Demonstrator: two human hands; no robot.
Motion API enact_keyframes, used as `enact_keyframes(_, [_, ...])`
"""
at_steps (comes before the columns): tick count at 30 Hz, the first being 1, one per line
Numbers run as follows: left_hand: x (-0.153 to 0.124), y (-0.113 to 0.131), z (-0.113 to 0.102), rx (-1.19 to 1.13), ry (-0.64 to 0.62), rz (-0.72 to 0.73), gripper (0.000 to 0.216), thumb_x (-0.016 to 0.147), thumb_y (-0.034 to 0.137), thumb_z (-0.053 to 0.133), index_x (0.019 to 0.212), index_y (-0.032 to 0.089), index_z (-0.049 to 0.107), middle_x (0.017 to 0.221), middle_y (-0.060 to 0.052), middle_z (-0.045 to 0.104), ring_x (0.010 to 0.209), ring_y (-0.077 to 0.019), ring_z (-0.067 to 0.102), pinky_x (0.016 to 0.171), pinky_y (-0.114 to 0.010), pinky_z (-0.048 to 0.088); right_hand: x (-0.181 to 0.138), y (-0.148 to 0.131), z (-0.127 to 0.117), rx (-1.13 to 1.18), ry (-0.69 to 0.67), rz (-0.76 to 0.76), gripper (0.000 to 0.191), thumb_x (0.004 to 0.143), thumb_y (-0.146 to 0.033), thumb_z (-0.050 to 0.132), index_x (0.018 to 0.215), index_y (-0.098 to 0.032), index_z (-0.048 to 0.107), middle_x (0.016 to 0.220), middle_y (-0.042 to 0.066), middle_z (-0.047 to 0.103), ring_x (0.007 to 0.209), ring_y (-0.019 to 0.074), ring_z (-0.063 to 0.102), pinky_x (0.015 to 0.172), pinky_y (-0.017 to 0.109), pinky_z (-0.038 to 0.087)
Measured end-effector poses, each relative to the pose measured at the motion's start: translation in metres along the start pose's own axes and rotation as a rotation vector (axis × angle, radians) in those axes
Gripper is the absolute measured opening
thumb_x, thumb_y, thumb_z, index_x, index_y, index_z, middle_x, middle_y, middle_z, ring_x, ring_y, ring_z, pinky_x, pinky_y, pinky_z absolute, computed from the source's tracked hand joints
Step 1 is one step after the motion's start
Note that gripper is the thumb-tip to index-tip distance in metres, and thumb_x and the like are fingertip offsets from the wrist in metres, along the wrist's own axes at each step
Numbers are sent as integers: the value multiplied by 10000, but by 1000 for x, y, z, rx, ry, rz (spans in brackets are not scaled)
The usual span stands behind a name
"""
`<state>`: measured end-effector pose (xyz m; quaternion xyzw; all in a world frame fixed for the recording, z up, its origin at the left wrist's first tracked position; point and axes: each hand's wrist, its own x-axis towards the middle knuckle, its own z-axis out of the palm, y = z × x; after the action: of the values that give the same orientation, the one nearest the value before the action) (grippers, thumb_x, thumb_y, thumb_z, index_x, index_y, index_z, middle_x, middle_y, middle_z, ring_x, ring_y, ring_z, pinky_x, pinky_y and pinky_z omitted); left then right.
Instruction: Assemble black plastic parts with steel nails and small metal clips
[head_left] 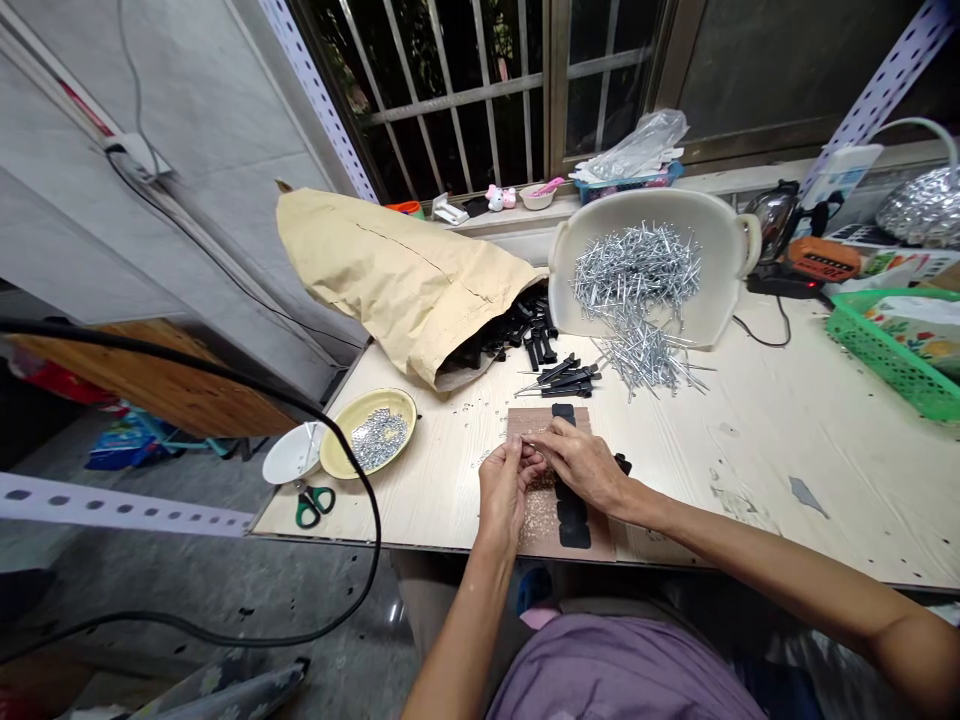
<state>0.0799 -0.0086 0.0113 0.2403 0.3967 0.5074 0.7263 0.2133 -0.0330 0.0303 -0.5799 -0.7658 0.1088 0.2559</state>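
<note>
My left hand (508, 482) and my right hand (583, 462) meet over a brown board (600, 540) at the table's front edge. Both are closed in a pinch, fingertips almost touching, and whatever sits between them is too small to make out. Black flat pieces (574, 535) lie in a row along the board, partly under my right hand. Pale crumbs or small bits are scattered by my left wrist. Just beyond the board rests a small pile of black plastic parts (574, 378), some with thin metal shafts sticking out.
Long metal screws or nails (637, 268) spill from a tipped white basin (720, 300). A paper sack (405, 270) of black parts lies beside it. Left stand a yellow bowl (409, 405) of small metal pieces, a white bowl (281, 458) and scissors (313, 505). A green basket (892, 365) is right.
</note>
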Motion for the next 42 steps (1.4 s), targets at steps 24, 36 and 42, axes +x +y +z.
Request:
enact_keyframes(24, [5,1,-19,1704,-346,779,230,895,291,457,937,219,671,823,-45,559,839,-178,490,699,-280,415,-36,48,-20,206,251,194,266,907,-262,452,1112,-234,618,886,37,584,769,153,593,679,263,465])
enact_keyframes(36, [11,-7,-19,1885,-351,948,148,893,187,435,863,187,580,860,-54,567,864,-188,505,676,-278,417,-41,34,-14,211,222,157,261,910,-256,451,1115,-264,612,924,27,588,842,152,601,740,264,479])
enact_keyframes(42, [12,1,-17,1014,-190,422,211,839,361,529,826,164,602,732,-13,593,614,-108,529,565,-224,412,-39,26,-9,209,162,150,250,916,-274,444,1098,-272,615,920,26,599,837,153,601,756,272,487])
